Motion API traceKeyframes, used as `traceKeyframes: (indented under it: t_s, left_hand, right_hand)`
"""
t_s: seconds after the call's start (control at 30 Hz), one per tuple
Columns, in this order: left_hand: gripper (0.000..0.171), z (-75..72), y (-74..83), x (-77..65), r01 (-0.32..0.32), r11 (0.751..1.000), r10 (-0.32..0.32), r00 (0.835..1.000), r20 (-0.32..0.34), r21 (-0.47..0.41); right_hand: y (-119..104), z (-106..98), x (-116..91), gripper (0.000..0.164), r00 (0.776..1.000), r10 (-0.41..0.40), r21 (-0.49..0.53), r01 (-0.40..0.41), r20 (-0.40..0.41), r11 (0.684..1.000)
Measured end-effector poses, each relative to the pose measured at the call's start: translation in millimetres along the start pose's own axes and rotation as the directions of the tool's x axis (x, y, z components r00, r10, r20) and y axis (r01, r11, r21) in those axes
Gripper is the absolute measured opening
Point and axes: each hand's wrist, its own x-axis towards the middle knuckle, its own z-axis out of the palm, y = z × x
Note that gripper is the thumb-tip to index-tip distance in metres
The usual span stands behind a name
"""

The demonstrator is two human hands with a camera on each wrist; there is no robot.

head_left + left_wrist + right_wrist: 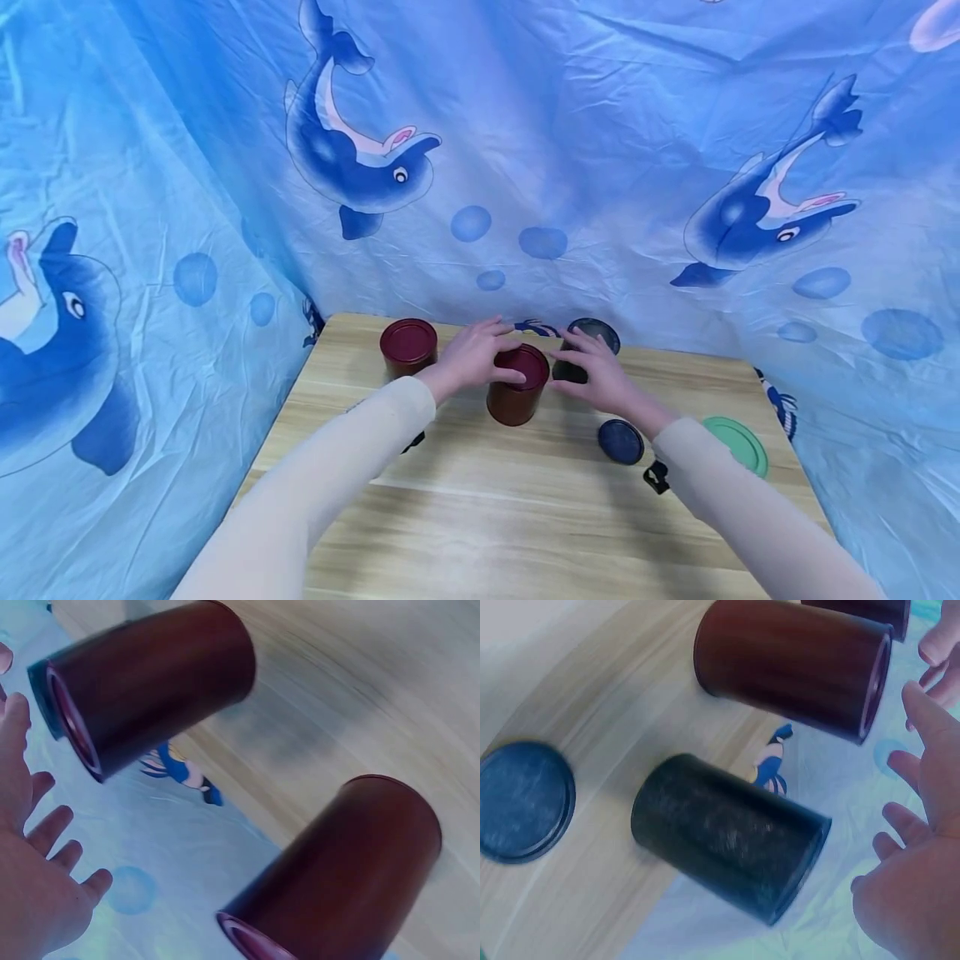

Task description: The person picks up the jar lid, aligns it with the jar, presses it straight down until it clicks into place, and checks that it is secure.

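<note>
A dark red canister (pixel 514 402) stands upright in the middle of the table, between my two hands. My left hand (pixel 474 357) hovers at its upper left side, fingers spread and relaxed. To the right of its top is my right hand (pixel 594 368), fingers loosely extended. Both wrist views show a gap between fingers and canister. Another dark red canister (pixel 337 881) stands left of my left hand. Beyond my right hand is a black canister (pixel 731 836), partly covered by that hand in the head view.
A dark round lid (pixel 621 442) lies on the wooden table (pixel 480 517) below my right wrist. Farther right is a green lid (pixel 738 446), partly hidden by the right sleeve. Blue dolphin-print cloth (pixel 600 150) hangs behind the table and along both sides.
</note>
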Motion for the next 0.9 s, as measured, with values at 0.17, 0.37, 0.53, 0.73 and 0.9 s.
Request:
traceKeyframes:
  t_s: [0.17, 0.37, 0.53, 0.73, 0.9]
  left_hand:
    - [0.072, -6.9, 15.2, -4.3, -0.029, 0.999, 0.029, 1.000, 0.010, 0.034]
    - [0.074, -8.3, 30.7, -9.4, -0.073, 0.993, 0.072, 0.997, 0.015, 0.091]
    - [0.074, -4.3, 41.8, -12.3, -0.115, 0.981, 0.122, 0.992, -0.030, 0.158]
    - [0.074, 5.5, 61.3, -15.2, -0.176, 0.964, 0.194, 0.978, -0.074, 0.201]
    - [0.077, 12.5, 81.0, -17.8, -0.175, 0.969, 0.181, 0.983, -0.019, 0.176]
  right_hand:
    - [-0.5, -17.3, -20.6, 0.052, 0.998, 0.029, 0.014, -0.030, 0.046, 0.999]
    - [9.5, -25.7, -43.1, 0.053, 0.997, 0.044, -0.005, -0.043, 0.064, 0.999]
    - [18.2, -31.6, -59.2, 0.056, 0.995, 0.050, -0.025, -0.048, 0.082, 0.999]
    - [24.5, -41.2, -75.5, 0.062, 0.990, 0.075, -0.058, -0.068, 0.119, 0.996]
    - [25.6, -47.9, -84.7, 0.067, 0.983, 0.092, -0.106, -0.076, 0.159, 0.991]
